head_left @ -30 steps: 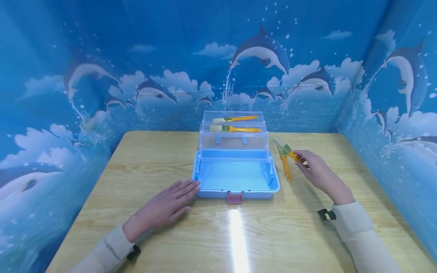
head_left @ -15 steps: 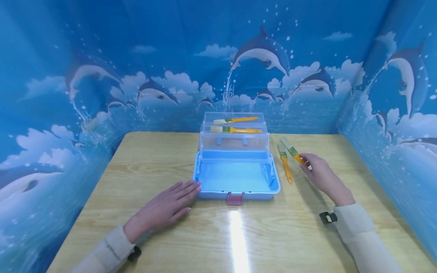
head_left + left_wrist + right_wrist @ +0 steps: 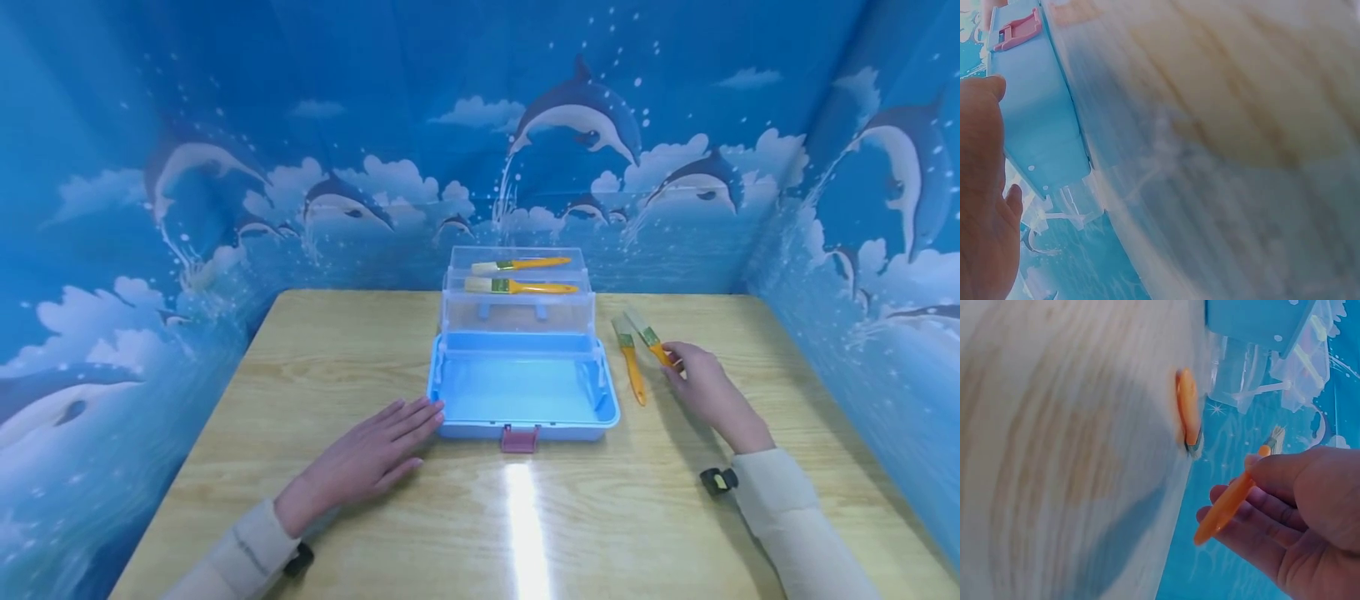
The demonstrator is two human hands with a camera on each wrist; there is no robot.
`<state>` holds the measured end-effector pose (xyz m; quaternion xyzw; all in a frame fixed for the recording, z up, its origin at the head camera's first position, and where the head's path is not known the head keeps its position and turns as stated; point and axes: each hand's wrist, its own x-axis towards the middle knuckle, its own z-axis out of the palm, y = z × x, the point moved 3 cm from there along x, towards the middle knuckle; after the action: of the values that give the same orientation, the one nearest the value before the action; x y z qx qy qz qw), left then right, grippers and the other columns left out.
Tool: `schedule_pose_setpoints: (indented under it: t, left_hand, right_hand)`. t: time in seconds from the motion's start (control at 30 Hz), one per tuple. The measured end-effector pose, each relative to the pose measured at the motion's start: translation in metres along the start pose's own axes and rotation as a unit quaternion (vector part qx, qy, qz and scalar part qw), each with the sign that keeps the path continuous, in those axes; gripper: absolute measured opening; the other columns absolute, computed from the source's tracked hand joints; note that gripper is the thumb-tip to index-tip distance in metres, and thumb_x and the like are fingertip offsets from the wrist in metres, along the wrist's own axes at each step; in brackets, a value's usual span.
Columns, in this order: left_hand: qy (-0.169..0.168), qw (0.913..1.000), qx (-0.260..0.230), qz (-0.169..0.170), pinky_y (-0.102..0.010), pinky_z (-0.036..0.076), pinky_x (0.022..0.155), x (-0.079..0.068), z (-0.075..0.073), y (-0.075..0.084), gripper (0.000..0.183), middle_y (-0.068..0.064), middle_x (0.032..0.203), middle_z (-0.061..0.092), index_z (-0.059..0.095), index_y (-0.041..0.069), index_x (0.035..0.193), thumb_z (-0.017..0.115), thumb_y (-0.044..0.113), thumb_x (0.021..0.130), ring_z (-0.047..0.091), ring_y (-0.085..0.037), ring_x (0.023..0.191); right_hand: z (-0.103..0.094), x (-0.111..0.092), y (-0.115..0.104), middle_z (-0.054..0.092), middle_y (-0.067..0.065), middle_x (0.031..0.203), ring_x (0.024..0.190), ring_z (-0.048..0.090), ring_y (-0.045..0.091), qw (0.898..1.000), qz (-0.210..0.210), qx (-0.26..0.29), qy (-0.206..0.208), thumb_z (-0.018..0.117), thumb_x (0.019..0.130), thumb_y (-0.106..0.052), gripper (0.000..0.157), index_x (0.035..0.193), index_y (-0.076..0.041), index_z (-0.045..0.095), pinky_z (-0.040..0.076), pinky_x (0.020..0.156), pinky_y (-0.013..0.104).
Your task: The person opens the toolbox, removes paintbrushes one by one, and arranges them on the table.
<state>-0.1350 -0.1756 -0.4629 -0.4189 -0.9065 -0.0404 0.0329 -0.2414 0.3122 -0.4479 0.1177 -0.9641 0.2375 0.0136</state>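
Observation:
My right hand (image 3: 708, 392) pinches the orange handle of a paintbrush (image 3: 1227, 506) between thumb and fingers, its pale bristles pointing away toward the back. Just left of it, a second paintbrush (image 3: 632, 362) lies on the table beside the box. The blue toolbox (image 3: 525, 430) stands with its lid up and a pink latch (image 3: 519, 440) at the front. Straight-fingered, my left hand (image 3: 367, 454) has its fingertips at the box's front left corner. Two more paintbrushes lie on the raised clear trays, an upper one (image 3: 525, 264) and a lower one (image 3: 525, 287).
The wooden table (image 3: 337, 350) reaches back to a blue dolphin-print curtain (image 3: 375, 100), which also rises along both sides. A bright light reflection lies on the tabletop in front of the box.
My right hand has drawn the pinched paintbrush slightly right and toward me, away from the one lying by the box. The left hand stays at the box corner.

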Motion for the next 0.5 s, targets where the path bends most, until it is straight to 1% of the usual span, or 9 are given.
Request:
schedule_pose_setpoints:
  t: [0.2, 0.33, 0.5]
  left_hand:
    - [-0.003, 1.0000, -0.008, -0.003, -0.041, 0.015, 0.129, 0.000, -0.001, -0.001, 0.063, 0.005, 0.171, 0.012, 0.017, 0.019, 0.164, 0.042, 0.039, 0.109, 0.016, -0.017, 0.157]
    - [-0.001, 0.9999, -0.015, -0.004, -0.041, 0.015, 0.129, 0.001, -0.002, 0.000, 0.064, 0.004, 0.171, 0.013, 0.019, 0.017, 0.163, 0.045, 0.037, 0.109, 0.016, -0.017, 0.157]
    - [-0.015, 0.9996, -0.020, -0.009, -0.041, 0.014, 0.129, 0.002, -0.002, 0.000, 0.064, 0.004, 0.171, 0.011, 0.018, 0.018, 0.163, 0.045, 0.037, 0.109, 0.015, -0.017, 0.157]
  right_hand:
    - [0.004, 0.004, 0.005, 0.063, 0.036, 0.111, 0.099, 0.065, 0.046, 1.000, 0.010, -0.004, 0.007, 0.061, 0.098, 0.000, 0.042, 0.133, 0.020, 0.050, 0.059, 0.081, 0.056]
    - [0.006, 0.007, 0.009, 0.064, 0.035, 0.109, 0.097, 0.065, 0.044, 1.000, 0.025, -0.002, 0.006, 0.060, 0.098, 0.000, 0.041, 0.132, 0.020, 0.050, 0.060, 0.079, 0.054]
    - [0.011, 0.008, 0.014, 0.064, 0.034, 0.108, 0.094, 0.066, 0.041, 0.999, 0.043, 0.003, -0.001, 0.058, 0.098, -0.001, 0.041, 0.132, 0.020, 0.050, 0.061, 0.077, 0.052]
